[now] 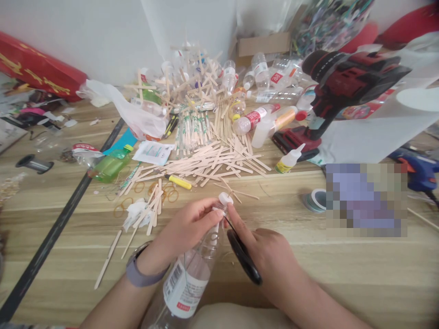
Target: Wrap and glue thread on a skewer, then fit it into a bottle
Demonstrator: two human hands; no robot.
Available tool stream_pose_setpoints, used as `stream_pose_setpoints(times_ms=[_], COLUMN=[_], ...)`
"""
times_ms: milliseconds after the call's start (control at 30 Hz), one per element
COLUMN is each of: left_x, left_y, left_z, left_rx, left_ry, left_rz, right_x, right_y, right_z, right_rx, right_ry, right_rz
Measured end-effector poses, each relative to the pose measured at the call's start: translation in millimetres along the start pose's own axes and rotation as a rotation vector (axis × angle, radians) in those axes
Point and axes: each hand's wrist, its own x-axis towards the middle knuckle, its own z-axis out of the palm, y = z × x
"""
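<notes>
A clear plastic bottle (187, 285) with a white label leans up from the near edge, its white cap (225, 199) pointing away from me. My left hand (192, 226) is wrapped round the bottle's neck, just below the cap. In my right hand (265, 249) is a black-handled tool (244, 258), its thin dark tip reaching the neck beside my left fingers. My right index finger stretches along it to the cap. A thin wooden stick seems to stand at the cap. A thin dark strand runs down by the bottle.
Wooden craft sticks (209, 162) lie in a heap ahead, with a yellow-handled tool (178, 181) beside it. Plastic bottles (254, 119) crowd the back. A red and black drill (343, 87), a glue bottle (288, 160) and a wire spool (315, 200) are on the right; a green bottle (111, 163) is left.
</notes>
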Motion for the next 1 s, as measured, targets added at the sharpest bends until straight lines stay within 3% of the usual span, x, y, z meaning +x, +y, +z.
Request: stream_pose_setpoints(times_ms=[300, 500, 633, 800, 1000], left_x=[-3.1, -0.3, -0.4, 0.7, 0.7], left_y=[1.3, 4.9, 6.7, 3.6, -0.4], left_z=[5.7, 1.1, 1.1, 4.5, 5.3], left_rx=[-0.147, -0.111, -0.123, -0.211, -0.3], left_ry=[-0.119, 0.001, 0.032, 0.01, -0.012], left_rz=[-0.032, -0.063, -0.028, -0.026, -0.045], right_x=[0.0, -3.9, -3.8, -6.7, -3.7], right_y=[3.2, 4.5, 2.0, 0.8, 2.4], right_z=[-0.5, -0.9, 0.2, 2.5, 0.3], right_rx=[0.033, 0.087, 0.093, 0.078, 0.039], right_ry=[0.065, 0.17, 0.087, -0.048, -0.027], right_rz=[0.087, 0.102, 0.011, 0.04, -0.004])
